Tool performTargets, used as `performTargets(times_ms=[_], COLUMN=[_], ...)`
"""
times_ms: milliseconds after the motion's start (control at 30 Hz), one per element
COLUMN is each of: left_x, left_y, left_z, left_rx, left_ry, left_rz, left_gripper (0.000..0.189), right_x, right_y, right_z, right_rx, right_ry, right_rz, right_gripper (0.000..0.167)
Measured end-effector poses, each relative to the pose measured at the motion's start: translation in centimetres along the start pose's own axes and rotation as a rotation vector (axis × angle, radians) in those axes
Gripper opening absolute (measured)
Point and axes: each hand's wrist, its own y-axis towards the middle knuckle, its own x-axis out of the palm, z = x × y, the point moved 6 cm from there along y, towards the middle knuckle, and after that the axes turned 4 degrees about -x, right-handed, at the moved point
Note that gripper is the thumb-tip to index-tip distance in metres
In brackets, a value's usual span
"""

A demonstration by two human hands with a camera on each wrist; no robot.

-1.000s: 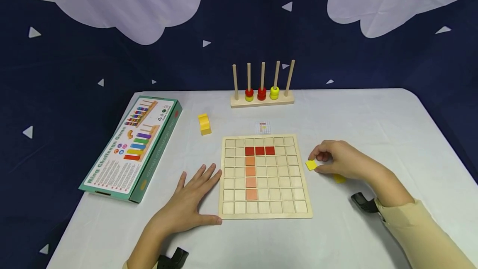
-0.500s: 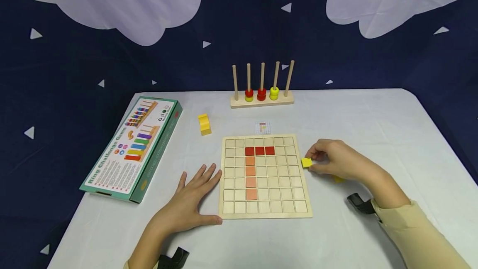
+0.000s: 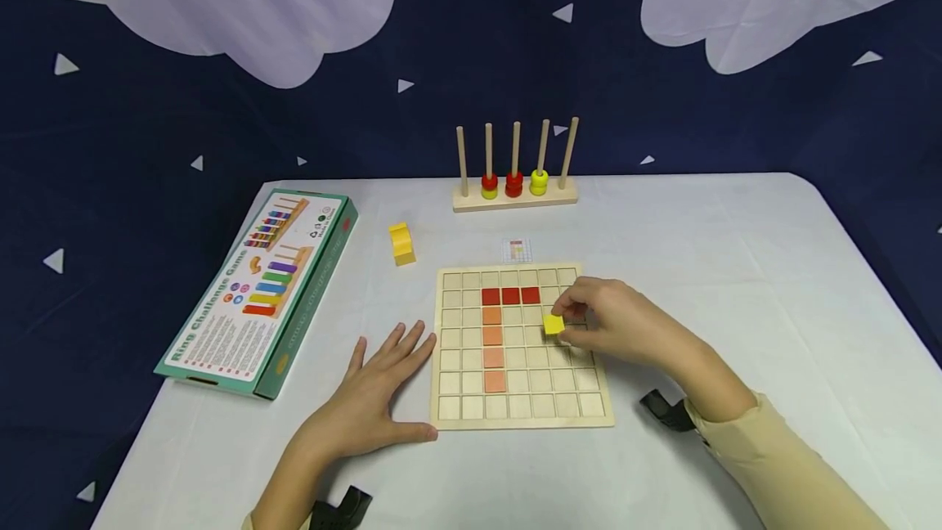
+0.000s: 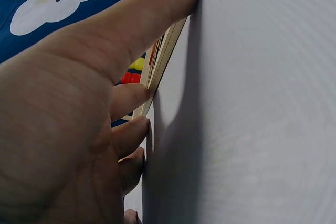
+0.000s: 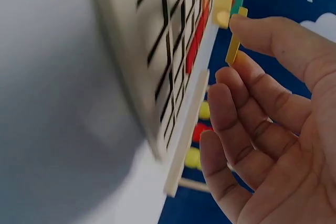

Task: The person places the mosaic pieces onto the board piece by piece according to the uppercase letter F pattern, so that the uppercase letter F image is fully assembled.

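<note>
A thin yellow square tile (image 3: 553,325) is pinched between the thumb and index finger of my right hand (image 3: 614,317), above the right part of the wooden grid board (image 3: 520,408). In the right wrist view the yellow tile (image 5: 236,38) appears edge-on, clear of the board, the other fingers loosely bent. On the grid lie a row of red tiles (image 3: 510,296) and, below its left end, a column of orange tiles (image 3: 493,335). My left hand (image 3: 368,403) rests on the table with fingers spread, its thumb and fingertips touching the board's left edge (image 4: 167,51).
Behind the board lies a small pattern card (image 3: 518,250). A peg stand (image 3: 515,196) with red and yellow-green rings is further back. Yellow wavy blocks (image 3: 402,244) stand to the back left. A green and white game box (image 3: 257,293) lies at the left.
My right hand has carried the yellow tile leftward from beside the board to above its grid. Another yellow piece on the table is now hidden by the right arm. My left hand stays put.
</note>
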Motion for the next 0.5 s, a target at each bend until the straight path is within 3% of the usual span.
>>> performTargets(times_ms=[200,500], left_x=[0.0,0.0], left_y=[-0.1,0.0], left_z=[0.0,0.0], left_rx=[-0.008,-0.006], left_ry=[-0.005,0.009], left_rz=[-0.008,-0.009], left_gripper=[0.117,0.117], right_x=[2.0,3.4], right_y=[1.8,2.9], right_z=[-1.0,-1.7], right_rx=[0.017,0.053], right_ry=[0.012,0.062], right_rz=[-0.032,-0.045], right_gripper=[0.02,0.021])
